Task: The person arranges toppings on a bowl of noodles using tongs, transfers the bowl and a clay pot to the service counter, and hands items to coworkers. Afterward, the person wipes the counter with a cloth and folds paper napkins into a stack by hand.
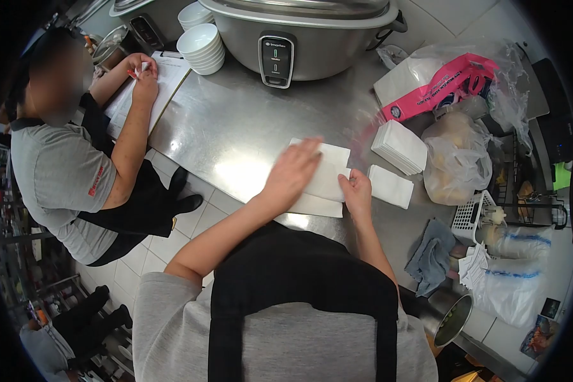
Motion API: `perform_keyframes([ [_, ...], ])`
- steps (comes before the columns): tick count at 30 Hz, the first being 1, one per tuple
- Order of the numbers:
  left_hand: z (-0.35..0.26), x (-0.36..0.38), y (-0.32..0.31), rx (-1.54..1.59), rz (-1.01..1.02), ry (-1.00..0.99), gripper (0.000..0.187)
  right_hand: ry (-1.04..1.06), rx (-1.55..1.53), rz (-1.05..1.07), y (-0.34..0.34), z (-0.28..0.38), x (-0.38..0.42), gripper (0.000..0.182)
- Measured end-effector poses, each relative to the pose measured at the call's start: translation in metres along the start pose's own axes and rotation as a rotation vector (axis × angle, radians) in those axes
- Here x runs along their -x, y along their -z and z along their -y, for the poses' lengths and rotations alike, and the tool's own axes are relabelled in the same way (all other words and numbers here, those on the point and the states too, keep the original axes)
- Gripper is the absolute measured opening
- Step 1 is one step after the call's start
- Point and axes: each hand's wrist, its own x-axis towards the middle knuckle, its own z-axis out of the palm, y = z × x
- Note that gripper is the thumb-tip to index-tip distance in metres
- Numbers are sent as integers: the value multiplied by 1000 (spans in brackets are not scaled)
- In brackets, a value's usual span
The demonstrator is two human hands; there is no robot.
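Note:
On the steel counter, white paper napkins (328, 179) lie partly unfolded in front of me. My left hand (294, 170) rests flat over their left part, its fingers stretched and slightly blurred. My right hand (357, 192) pinches the right edge of the paper between thumb and fingers. Just right of it lies a small pile of folded napkins (391, 186), and behind that a taller napkin stack (399, 147).
A large cooker (318, 44) and stacked white bowls (202, 49) stand at the back. At left a co-worker (70, 165) writes on a clipboard (165, 83). Plastic bags (455, 159), a grey cloth (430, 256) and a metal pot (453, 318) are at right.

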Motion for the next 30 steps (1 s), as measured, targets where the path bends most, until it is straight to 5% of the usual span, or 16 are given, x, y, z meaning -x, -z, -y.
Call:
perform_keyframes([
  [6, -24, -2, -36, 115, 239, 83, 67, 64, 155, -62, 11, 43, 16, 14],
  [8, -26, -3, -40, 92, 234, 114, 70, 654, 614, -115, 9, 59, 37, 33],
  [9, -26, -3, -42, 67, 228, 146, 73, 649, 613, -119, 4, 56, 47, 33],
  [11, -24, -3, -41, -5, 276, 132, 72, 614, 625, 234, -6, 50, 59, 52],
  [16, -18, 27, -5, 79, 413, -180, 73, 651, 874, 265, 8, 38, 59, 52],
  [23, -3, 65, 32, 3, 517, 84, 69, 839, 801, 188, 13, 42, 35, 37],
  [25, 2, 73, 32, -4, 401, 65, 60, 872, 767, 150, 13, 39, 26, 35],
  [28, 3, 73, 25, 861, 22, 715, 42, 899, 672, 38, 14, 47, 27, 31],
  [29, -2, 69, 23, 863, 23, 710, 42, 890, 612, -36, 14, 54, 30, 30],
  [30, -9, 64, 23, 1359, -41, 964, 46, 886, 617, -42, 15, 61, 35, 30],
])
